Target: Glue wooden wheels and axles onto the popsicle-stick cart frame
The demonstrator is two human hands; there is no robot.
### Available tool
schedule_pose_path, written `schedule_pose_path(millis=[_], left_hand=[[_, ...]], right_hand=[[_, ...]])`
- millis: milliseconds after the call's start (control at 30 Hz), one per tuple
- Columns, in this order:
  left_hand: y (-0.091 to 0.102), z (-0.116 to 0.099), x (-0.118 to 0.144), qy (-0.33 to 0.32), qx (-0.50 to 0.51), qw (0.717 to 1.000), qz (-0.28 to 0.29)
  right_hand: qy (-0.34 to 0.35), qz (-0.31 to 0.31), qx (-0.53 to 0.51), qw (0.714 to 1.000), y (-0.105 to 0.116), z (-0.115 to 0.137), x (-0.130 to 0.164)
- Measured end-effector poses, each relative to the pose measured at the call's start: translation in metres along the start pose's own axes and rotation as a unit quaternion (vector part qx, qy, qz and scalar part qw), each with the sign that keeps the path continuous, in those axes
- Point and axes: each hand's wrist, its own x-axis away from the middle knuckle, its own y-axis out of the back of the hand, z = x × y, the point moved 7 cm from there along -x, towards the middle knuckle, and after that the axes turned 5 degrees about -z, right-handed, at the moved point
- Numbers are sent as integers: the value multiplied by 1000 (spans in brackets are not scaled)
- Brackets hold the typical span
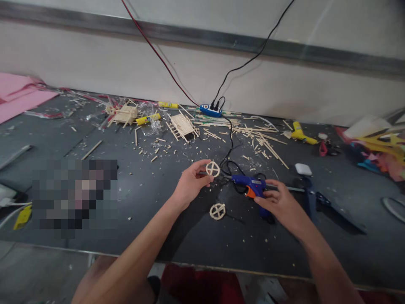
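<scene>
My left hand (189, 184) pinches a small round wooden wheel (212, 169) with crossed spokes, held just above the dark table (152, 211). My right hand (280, 203) grips a blue hot glue gun (251, 187) with an orange trigger, its nozzle pointing left toward the wheel. A second matching wooden wheel (217, 211) lies flat on the table between my hands. The gun's black cord (230, 143) runs back to a blue power strip (210, 110) by the wall.
Thin wooden sticks (267, 143) lie scattered at the back, with a slatted stick panel (182, 125) and a small stick-built model (125, 114). Yellow tubes (148, 118), a white case (303, 169) and dark scissors (316, 198) sit nearby. Coloured paper (379, 147) is at right.
</scene>
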Motion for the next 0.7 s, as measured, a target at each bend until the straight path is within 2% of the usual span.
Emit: schedule_pose_path(millis=[200, 333, 433, 567, 700], left_hand=[[4, 3, 0, 16, 33, 999, -19], [6, -1, 3, -3, 36, 999, -40], [6, -3, 5, -27, 16, 998, -55], [4, -4, 7, -53, 5, 997, -61], [-2, -5, 11, -79, -9, 996, -38]], right_hand=[[-20, -32, -169, 985, -4, 9, 8], [-43, 23, -200, 979, -8, 14, 13], [-57, 77, -255, 962, -18, 17, 17], [-33, 85, -276, 957, -26, 22, 21], [10, 91, -271, 958, -37, 28, 26]])
